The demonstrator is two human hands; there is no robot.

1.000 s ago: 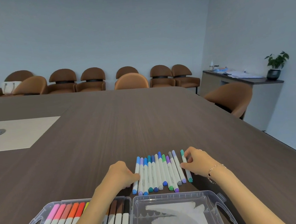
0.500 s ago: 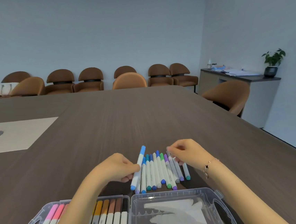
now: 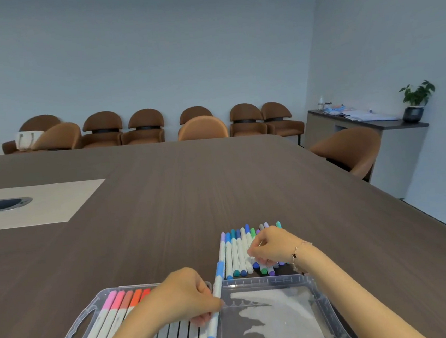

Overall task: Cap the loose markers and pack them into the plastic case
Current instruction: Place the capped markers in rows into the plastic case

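Meanwhile, left hand (image 3: 184,298) grips a slim blue-capped marker (image 3: 215,300).

Both forearms are bare with no sleeves in view, and the right hand (image 3: 271,247) has at its wrist, just beside the plastic case (image 3: 336,313), a thin chain bracelet (image 3: 298,254) with a small dark clover-shaped charm, while the left hand (image 3: 183,295) wears nothing.
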